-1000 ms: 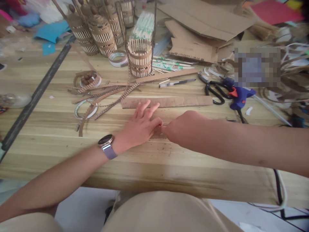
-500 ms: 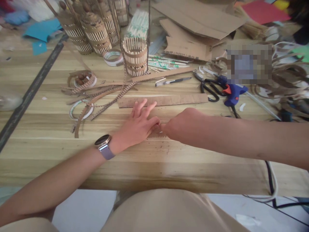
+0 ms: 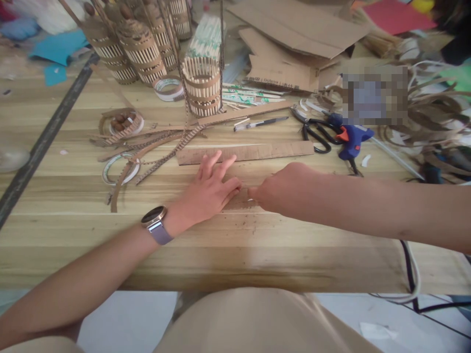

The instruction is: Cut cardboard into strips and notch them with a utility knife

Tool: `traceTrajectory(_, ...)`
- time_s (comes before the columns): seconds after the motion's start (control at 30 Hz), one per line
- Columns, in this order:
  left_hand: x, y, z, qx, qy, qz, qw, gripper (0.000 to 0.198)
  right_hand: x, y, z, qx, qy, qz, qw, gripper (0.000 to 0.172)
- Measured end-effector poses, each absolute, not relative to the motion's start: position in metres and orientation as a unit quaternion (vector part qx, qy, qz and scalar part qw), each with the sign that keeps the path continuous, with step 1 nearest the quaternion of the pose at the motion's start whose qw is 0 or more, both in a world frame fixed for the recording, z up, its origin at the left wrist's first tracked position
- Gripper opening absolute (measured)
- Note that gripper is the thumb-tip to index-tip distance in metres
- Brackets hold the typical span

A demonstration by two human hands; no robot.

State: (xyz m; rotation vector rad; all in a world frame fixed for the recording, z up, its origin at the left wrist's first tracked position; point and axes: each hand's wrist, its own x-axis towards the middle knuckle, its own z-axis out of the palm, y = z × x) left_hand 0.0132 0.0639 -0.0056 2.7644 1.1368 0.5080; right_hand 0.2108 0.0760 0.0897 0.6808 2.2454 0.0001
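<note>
**Cardboard strip point(image 3: 253, 153) and smaller cardboard piece point(image 3: 241, 200) on a wooden tabletop point(image 3: 206, 267)**

Seen from where I stand, the left hand point(image 3: 208, 191) lies palm down, fingers spread, two of them resting on the strip. Just beside its thumb, the right hand point(image 3: 274, 189) is curled; I cannot tell what, if anything, it pinches. The smaller cardboard piece lies between the hands, partly hidden by them. Beyond the strip lies a pen point(image 3: 261, 123); to its right, black-handled scissors point(image 3: 308, 123) and a blue glue gun point(image 3: 351, 141).

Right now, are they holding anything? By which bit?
Can't tell: the left hand and right hand hide any grip on the brown piece between them.
</note>
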Motion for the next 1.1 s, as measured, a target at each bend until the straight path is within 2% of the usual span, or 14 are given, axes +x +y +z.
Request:
traceTrajectory(0.13,0.013,0.064,-0.006,0.911,0.374,0.164,0.05,0.017,0.204,0.076,0.103,0.292,0.844,-0.026,0.449,0.04)
traceTrajectory(0.3,0.012,0.065,-0.006,0.913,0.371,0.165,0.049,0.017,0.216,0.076,0.094,0.314,0.859,-0.025,0.404,0.027)
traceTrajectory(0.47,0.012,0.065,-0.005,0.915,0.368,0.161,0.046,0.018,0.232,0.075,0.084,0.326,0.869,-0.025,0.371,0.029)
traceTrajectory(0.77,0.012,0.065,-0.005,0.914,0.37,0.157,0.052,0.016,0.26,0.074,0.083,0.357,0.855,-0.033,0.375,0.022)
traceTrajectory(0.97,0.012,0.065,-0.006,0.915,0.368,0.16,0.047,0.014,0.301,0.085,0.091,0.414,0.825,-0.083,0.377,0.031)
traceTrajectory(1.1,0.012,0.065,-0.006,0.911,0.371,0.167,0.06,0.013,0.289,0.087,0.099,0.42,0.835,-0.098,0.341,0.026)
